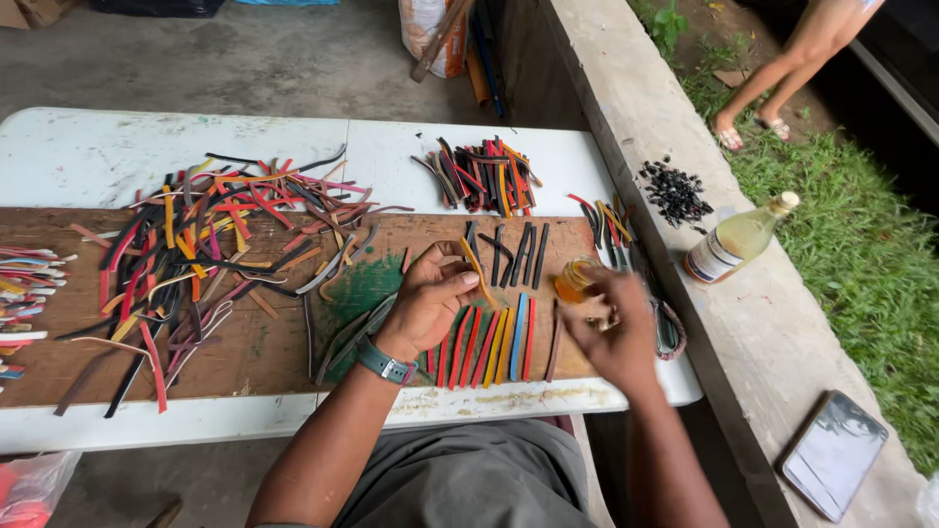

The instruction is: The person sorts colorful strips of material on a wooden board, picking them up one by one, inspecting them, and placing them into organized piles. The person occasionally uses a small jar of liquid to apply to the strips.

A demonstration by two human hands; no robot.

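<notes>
My left hand [430, 298], with a grey watch on its wrist, pinches a thin yellow-orange strip [477, 274] above a wooden board [264, 342]. My right hand [611, 328] is blurred and hovers next to a small jar of amber liquid [572, 279]; whether it holds anything is unclear. Below the hands lies a neat row of coloured strips [489, 344], red, orange, yellow and blue. A row of black strips [514, 252] lies just beyond.
A big loose heap of coloured strips [210, 244] covers the board's left half, and another pile [481, 176] sits on the white table [98, 147]. On the concrete ledge [626, 88] are black bits [673, 193], a bottle [738, 238] and a phone [833, 455]. A person's legs [782, 68] stand on the grass.
</notes>
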